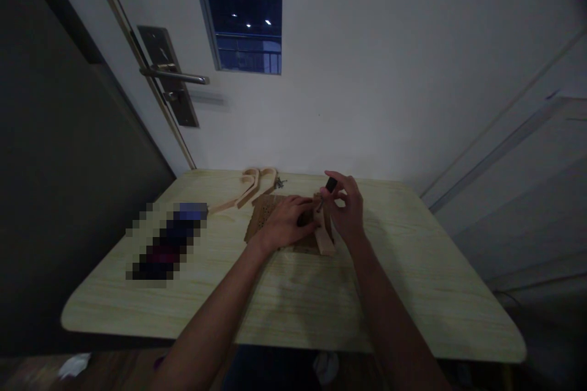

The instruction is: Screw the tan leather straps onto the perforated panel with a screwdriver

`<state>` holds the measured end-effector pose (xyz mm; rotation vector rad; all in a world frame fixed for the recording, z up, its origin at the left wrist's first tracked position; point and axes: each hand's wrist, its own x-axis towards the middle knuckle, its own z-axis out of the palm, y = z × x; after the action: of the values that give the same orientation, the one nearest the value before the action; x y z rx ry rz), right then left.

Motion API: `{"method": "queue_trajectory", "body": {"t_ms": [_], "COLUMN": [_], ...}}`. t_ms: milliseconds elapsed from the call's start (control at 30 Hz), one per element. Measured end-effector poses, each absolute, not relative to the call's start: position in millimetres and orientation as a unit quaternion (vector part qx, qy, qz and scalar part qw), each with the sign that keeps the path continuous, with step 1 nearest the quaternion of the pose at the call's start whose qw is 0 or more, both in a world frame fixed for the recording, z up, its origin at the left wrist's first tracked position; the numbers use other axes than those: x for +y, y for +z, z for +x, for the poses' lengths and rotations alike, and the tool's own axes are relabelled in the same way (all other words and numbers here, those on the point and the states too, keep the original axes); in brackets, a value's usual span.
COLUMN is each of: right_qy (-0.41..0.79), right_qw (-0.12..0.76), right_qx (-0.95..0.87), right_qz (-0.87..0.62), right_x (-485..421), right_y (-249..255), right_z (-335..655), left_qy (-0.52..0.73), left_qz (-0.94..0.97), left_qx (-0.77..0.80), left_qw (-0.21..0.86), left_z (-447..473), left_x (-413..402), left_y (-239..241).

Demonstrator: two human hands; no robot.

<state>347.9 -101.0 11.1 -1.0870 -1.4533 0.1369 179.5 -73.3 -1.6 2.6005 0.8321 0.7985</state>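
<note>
A brown wooden board with small holes lies on the pale wooden table. My left hand rests on the board, fingers curled around a pale wooden piece that stands against it. My right hand pinches a small screwdriver with a black handle, its thin shaft angled down onto the top of that wooden piece.
Curved pale wooden parts and a few small dark screws lie at the table's far edge. A blurred dark object sits at the left. Behind stands a white door with a metal handle and a narrow window.
</note>
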Motion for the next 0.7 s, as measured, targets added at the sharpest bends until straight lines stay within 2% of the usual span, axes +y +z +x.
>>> {"method": "queue_trajectory", "body": {"t_ms": [233, 533, 700], "right_qy": [0.138, 0.072, 0.112], "right_qw": [0.625, 0.629, 0.633], "right_qx": [-0.643, -0.608, -0.621], "right_qz": [-0.42, -0.478, -0.449], "right_x": [-103.1, -97.8, -102.1], "right_y": [12.3, 7.2, 10.5], "right_z": [348.7, 348.2, 348.8], "left_qy": [0.277, 0.271, 0.269], "left_qz": [0.903, 0.903, 0.905], "left_qx": [0.289, 0.292, 0.29], "left_qw": [0.155, 0.16, 0.161], "left_z": [180.1, 180.4, 180.7], "left_x": [-71.6, -72.4, -71.5], "left_y": [-3.1, 0.6, -0.6]}}
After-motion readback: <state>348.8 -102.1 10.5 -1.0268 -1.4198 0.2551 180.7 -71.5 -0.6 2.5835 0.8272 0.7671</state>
